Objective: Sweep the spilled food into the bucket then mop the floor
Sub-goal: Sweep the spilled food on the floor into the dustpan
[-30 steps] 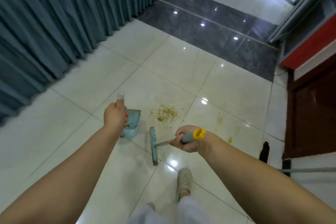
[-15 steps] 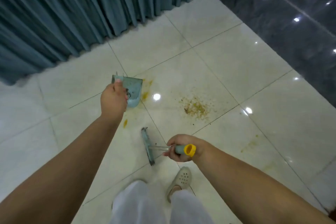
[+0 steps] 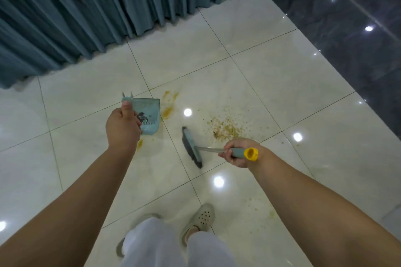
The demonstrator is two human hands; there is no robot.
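pale blue plastic is showing in both tools, and both are looking light and stiff enough to steer with one hand each. the left hand [image 3: 122,127] is gripping the dustpan [image 3: 148,116] by its upright handle, thumb lying along the top, so the pan is hanging just above the floor [image 3: 271,84] with a little dark debris already sitting in it. the right hand [image 3: 237,154] is wrapping its fingers round the grip of the brush [image 3: 192,147], just ahead of the yellow end cap [image 3: 251,154], with the bristle head pointing down near the tiles. the spilled food [image 3: 224,129] is lying as a loose, crumbly scatter just right of the brush head and just beyond the right hand, and it is probably going to roll and spread if flicked hard, so short strokes toward the pan look wiser. yellow smears [image 3: 168,111] right of the pan are looking wet and sticky, likely needing the mop rather than bristles. the glossy tiles are probably slippery where wet. a teal curtain [image 3: 108,2] is hanging along the far side, and no bucket or mop is showing in view.
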